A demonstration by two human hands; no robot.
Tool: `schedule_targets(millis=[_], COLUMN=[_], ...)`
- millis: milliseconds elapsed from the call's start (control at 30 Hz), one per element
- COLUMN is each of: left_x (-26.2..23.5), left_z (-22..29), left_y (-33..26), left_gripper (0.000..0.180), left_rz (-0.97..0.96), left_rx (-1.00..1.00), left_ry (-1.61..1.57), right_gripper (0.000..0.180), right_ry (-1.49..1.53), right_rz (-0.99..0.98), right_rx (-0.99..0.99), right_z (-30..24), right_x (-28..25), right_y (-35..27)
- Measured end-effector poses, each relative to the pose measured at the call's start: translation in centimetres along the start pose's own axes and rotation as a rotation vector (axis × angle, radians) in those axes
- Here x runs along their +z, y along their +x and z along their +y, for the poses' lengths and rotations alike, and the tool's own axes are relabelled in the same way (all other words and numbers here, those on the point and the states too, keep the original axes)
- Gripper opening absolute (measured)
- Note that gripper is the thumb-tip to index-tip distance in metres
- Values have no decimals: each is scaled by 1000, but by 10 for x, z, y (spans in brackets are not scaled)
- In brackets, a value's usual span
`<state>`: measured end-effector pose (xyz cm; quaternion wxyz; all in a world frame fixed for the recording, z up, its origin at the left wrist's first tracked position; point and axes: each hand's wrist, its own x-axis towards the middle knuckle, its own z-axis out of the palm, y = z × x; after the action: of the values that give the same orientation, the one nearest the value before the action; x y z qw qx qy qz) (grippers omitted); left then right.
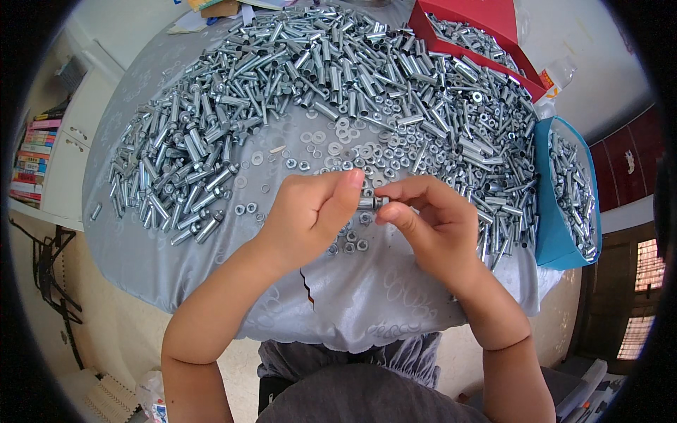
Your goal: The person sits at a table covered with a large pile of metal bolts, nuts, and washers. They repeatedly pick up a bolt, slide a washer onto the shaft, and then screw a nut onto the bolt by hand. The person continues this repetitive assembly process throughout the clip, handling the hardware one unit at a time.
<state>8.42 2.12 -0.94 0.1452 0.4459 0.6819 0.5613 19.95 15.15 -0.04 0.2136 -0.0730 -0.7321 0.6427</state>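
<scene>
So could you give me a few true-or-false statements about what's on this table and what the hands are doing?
1. Both hands meet on one small metal piece. True: the left hand and right hand pinch it between their fingers.
2. The table is covered with a grey cloth. True.
3. The metal sleeves stand in neat upright rows. False: they lie in a loose heap.
4. The red box is empty. False: it holds more metal parts.
5. A blue container of metal parts sits at the right edge. True.
6. Loose washers and nuts lie inside a bowl. False: they lie scattered on the cloth.
</scene>
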Motion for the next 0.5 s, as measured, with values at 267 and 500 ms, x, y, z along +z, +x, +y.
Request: schedule_targets(millis=[267, 500], left_x=[1, -2], left_z=[3, 0], left_y=[0, 2], left_gripper=[36, 38], left_rz=[14, -11], left_rx=[179, 48], left_ry=[211, 147], right_gripper=[20, 23], right_ry=[-49, -400], right_rz=[-137, -212], right_rx=[204, -220], right_z=[-7, -7], right_x=[-11, -13], right_y=[2, 7])
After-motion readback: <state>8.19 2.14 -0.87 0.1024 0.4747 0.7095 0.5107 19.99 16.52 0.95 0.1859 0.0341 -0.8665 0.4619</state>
